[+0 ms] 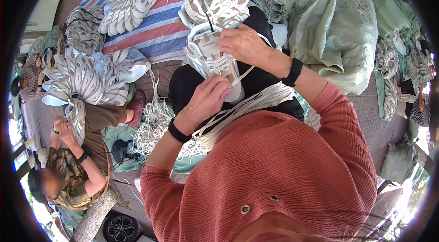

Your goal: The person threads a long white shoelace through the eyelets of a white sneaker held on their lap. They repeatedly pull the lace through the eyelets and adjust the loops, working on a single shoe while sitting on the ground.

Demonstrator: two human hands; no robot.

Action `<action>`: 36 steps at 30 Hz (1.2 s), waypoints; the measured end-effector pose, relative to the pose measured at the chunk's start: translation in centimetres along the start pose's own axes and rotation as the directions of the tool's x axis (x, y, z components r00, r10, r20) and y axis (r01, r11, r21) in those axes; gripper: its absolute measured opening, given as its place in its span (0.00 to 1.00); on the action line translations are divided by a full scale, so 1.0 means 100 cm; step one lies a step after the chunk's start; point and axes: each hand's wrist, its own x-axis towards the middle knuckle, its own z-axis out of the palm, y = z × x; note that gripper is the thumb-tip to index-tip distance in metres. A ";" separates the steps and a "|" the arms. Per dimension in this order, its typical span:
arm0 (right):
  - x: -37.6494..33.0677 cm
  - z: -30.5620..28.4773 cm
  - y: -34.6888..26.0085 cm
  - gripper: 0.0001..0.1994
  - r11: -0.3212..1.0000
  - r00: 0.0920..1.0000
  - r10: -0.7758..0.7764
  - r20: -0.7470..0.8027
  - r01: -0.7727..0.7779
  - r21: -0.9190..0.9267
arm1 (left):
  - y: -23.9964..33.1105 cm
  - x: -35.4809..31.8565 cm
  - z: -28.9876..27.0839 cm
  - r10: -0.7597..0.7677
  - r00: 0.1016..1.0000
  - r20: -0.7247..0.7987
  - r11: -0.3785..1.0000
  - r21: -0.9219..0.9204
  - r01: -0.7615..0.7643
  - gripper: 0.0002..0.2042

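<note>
A white and beige shoe upper (196, 56) rests on my lap, tongue facing up and toe toward me. White lacing crosses its lower eyelets. My left hand (206, 99) is closed near the toe, its fingertips pinching a white shoelace (247, 72) that runs up toward my right wrist. My right hand (247, 46) grips the upper's edge beside the tongue with bent fingers; part of the lace loops behind it. What its fingertips hold underneath is hidden. Just beyond lies a bundle of similar uppers (219, 2) with a dark cord across it.
A hank of white laces (274, 97) drapes over my lap; more laces (155, 127) pile at my left. Fanned uppers (87, 77) stand beside a seated co-worker (77, 173) holding another upper. A striped sheet (164, 27) lies ahead, a green sack (320, 27) to the right.
</note>
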 end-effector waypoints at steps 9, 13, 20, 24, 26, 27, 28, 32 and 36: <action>0.000 -0.001 -0.004 0.03 0.980 0.998 -0.063 0.000 0.061 -0.187 | -0.001 -0.002 0.000 -0.001 0.998 -0.069 1.000 -0.021 -0.001 0.09; 0.003 -0.001 -0.006 0.03 0.968 0.996 -0.085 0.034 0.090 -0.235 | -0.002 0.000 0.001 0.011 0.998 -0.055 1.000 -0.017 -0.012 0.09; 0.004 0.017 -0.006 0.04 0.992 0.993 0.072 0.094 -0.061 -0.110 | -0.003 0.008 0.010 0.078 0.997 -0.012 0.996 0.041 -0.077 0.09; 0.006 0.009 -0.003 0.04 0.939 0.945 0.260 0.196 -0.295 0.175 | -0.002 0.009 0.011 0.084 0.996 0.026 0.993 0.076 -0.086 0.08; 0.007 0.006 0.000 0.04 0.955 0.949 0.209 0.237 -0.250 0.159 | -0.002 0.009 0.010 0.093 0.995 0.037 0.991 0.089 -0.096 0.08; 0.009 0.005 0.002 0.04 0.962 0.949 0.182 0.256 -0.225 0.153 | -0.001 0.010 0.009 0.094 0.995 0.039 0.992 0.084 -0.097 0.08; 0.011 0.006 0.005 0.04 0.974 0.951 0.150 0.269 -0.188 0.122 | -0.001 0.010 0.008 0.094 0.995 0.040 0.992 0.080 -0.097 0.08; 0.019 0.008 0.006 0.04 0.981 0.938 0.123 0.325 -0.163 0.101 | -0.002 0.009 0.008 0.095 0.994 0.048 0.992 0.075 -0.099 0.07; 0.017 0.023 0.005 0.05 0.946 0.946 0.217 0.242 -0.265 0.187 | -0.006 0.013 0.013 0.128 0.990 0.063 0.989 0.060 -0.132 0.08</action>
